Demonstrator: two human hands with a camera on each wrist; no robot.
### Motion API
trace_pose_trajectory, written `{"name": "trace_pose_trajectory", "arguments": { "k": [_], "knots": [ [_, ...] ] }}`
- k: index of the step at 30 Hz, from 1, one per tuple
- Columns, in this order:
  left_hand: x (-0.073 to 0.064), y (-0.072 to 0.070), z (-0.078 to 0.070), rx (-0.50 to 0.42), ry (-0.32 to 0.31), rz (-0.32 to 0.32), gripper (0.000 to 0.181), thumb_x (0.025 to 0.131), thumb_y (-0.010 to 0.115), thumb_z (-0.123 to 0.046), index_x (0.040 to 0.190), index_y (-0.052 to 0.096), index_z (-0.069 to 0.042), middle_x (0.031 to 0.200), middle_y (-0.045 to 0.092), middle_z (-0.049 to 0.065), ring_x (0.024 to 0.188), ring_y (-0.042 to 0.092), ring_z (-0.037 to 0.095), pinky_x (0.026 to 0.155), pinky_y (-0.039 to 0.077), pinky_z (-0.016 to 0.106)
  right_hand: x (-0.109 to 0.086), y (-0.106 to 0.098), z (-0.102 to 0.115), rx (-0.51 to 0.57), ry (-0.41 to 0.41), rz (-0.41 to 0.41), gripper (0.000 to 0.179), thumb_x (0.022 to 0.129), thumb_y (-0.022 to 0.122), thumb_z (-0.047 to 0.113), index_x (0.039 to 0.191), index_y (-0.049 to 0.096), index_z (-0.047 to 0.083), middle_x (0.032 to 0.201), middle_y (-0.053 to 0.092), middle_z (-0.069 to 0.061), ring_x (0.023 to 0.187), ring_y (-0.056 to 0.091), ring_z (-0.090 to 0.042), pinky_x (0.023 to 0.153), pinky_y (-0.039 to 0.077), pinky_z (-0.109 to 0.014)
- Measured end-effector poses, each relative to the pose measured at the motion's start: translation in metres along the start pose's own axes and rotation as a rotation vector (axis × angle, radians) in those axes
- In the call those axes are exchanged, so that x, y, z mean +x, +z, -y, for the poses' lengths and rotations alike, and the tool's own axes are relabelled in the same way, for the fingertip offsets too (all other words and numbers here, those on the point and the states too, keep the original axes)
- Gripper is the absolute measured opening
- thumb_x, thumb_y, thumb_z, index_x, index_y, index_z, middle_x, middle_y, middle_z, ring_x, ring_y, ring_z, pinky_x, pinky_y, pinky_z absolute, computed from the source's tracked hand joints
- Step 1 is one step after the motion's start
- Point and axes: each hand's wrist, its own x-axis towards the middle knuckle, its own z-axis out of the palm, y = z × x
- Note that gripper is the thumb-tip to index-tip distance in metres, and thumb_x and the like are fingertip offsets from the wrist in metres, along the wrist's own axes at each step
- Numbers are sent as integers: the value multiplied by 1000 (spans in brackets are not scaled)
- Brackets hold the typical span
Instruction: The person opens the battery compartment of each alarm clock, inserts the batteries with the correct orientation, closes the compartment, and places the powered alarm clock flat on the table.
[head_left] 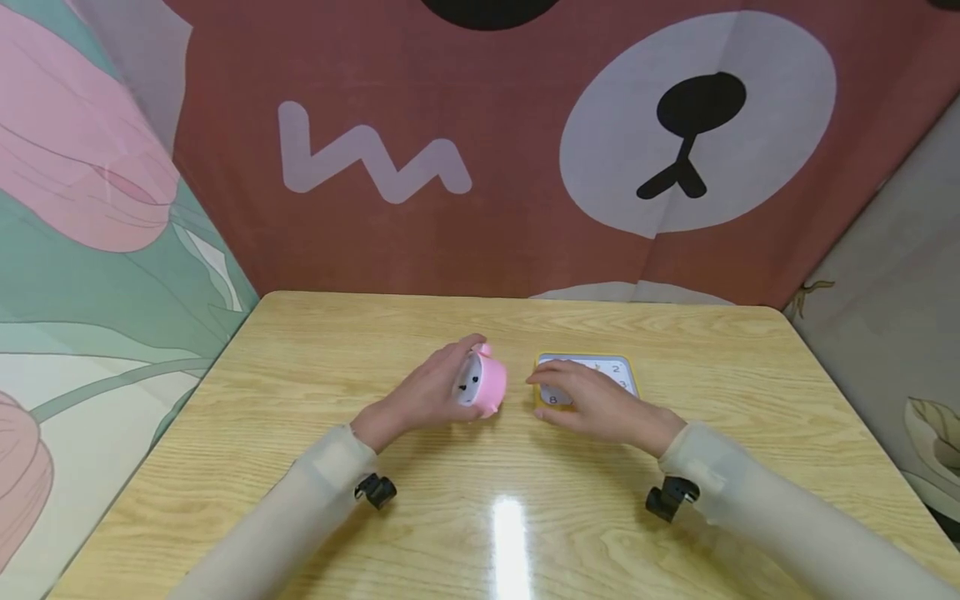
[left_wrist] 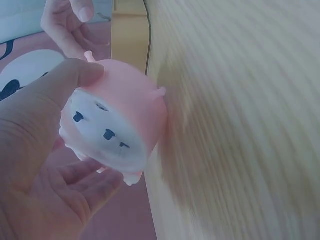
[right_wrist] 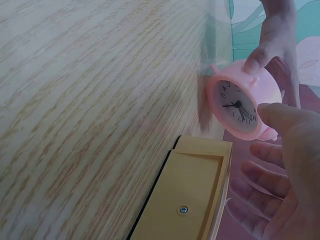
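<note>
My left hand (head_left: 431, 390) grips a small round pink alarm clock (head_left: 492, 387), with the thumb on one side and the fingers on the other. Its back, white with small dark knobs, shows in the left wrist view, while the numbered dial (right_wrist: 235, 107) faces the right wrist camera. Just to the right is a yellow-framed square clock (head_left: 617, 367) with a pale numbered face. Over that face hovers my right hand (head_left: 603, 408), fingers loosely bent and apart, thumb toward the pink clock. Part of the square clock is hidden under this hand.
Both clocks are on a light wood-grain table (head_left: 315, 358), toward its far middle. Behind it hangs a brown cloth (head_left: 420, 242) with a bear face, and floral cloths hang at either side. A small black camera (head_left: 671, 497) is strapped at each wrist.
</note>
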Motion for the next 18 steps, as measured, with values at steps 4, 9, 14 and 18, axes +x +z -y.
{"name": "trace_pose_trajectory", "arguments": {
  "k": [4,9,14,18],
  "knots": [
    [-2,-3,4,-38,-15,10,96,73,89,-26,151,34,-20,132,57,7,101,58,20,80,52,34,0,0,-1,-8,-6,-8,43,95,71,28,131,65,5,134,64,-10,130,58,-30,109,46,-50],
    [-5,-6,9,-58,-22,9,96,72,91,-27,149,33,-23,138,58,11,112,61,23,88,52,40,0,2,-1,-23,-19,-11,43,94,71,26,130,65,5,134,65,-11,129,58,-31,108,46,-50],
    [-8,-9,13,-69,-33,25,95,75,90,-29,149,31,-25,145,56,16,130,56,31,98,51,48,1,5,-1,-25,-15,1,44,95,71,29,132,65,5,135,65,-10,130,58,-29,108,47,-49],
    [-11,-12,16,-76,-41,36,96,76,90,-30,149,28,-25,149,54,17,137,52,34,104,48,54,0,4,0,-26,-12,-4,44,95,71,30,131,65,6,134,65,-9,129,59,-28,107,47,-49]
  ]
}}
